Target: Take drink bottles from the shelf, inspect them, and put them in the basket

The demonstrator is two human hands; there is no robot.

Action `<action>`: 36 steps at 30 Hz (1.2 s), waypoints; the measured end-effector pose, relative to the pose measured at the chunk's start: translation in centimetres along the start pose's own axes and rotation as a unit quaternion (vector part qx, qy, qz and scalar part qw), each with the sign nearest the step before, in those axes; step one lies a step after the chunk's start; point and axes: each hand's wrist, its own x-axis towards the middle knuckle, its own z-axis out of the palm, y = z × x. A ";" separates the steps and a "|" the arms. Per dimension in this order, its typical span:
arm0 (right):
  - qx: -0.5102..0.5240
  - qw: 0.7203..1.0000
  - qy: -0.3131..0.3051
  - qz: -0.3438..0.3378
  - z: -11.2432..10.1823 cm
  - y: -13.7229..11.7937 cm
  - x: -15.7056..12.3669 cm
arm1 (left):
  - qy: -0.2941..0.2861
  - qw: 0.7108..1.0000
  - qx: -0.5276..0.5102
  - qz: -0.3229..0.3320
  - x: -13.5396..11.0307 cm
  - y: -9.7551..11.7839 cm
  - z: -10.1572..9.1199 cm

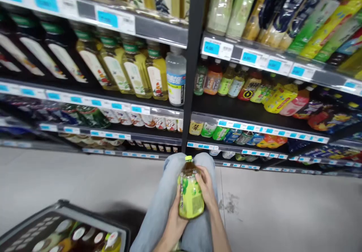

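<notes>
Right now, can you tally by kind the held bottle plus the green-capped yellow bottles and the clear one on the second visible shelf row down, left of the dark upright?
Lime-capped bottle, in left hand and right hand: 1
Green-capped yellow bottles: 4
Clear bottle: 1
Total: 6

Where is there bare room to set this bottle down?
For the bottle: the right bay's dark shelf, between the small bottles behind and the price rail in front. Floor right of the knees looks bare too, except a dark smudge. Crowded: the basket, bunched with bottles, and the left bay's green-capped bottles.
</notes>
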 end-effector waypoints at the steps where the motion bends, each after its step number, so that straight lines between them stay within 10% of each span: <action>1: -0.026 0.999 -0.018 0.006 -0.7 -0.3 -0.6 | -0.007 1.000 -0.015 0.001 -0.1 0.7 0.2; 6: -0.165 0.981 -0.038 0.091 -3.9 -0.7 -3.4 | -0.036 0.998 -0.036 0.041 -0.9 4.4 1.2; 14: -0.133 0.987 -0.020 0.092 -4.0 1.1 -5.5 | -0.047 0.994 0.009 0.099 -1.5 4.2 1.6; 20: -0.080 0.996 -0.031 0.033 -5.6 2.5 -6.6 | -0.154 0.968 0.048 0.192 -3.1 8.0 -3.6; 27: -0.183 0.971 -0.149 -0.041 -5.0 2.2 -7.0 | -0.047 0.971 0.104 0.211 1.3 13.1 -10.3; 31: -0.238 0.942 -0.224 -0.072 -3.4 1.9 -7.0 | -0.131 0.960 0.175 0.174 5.4 14.7 -11.4; 36: -0.235 0.943 -0.229 -0.045 -2.9 1.5 -7.0 | -0.104 0.962 0.201 0.151 6.4 14.7 -11.4</action>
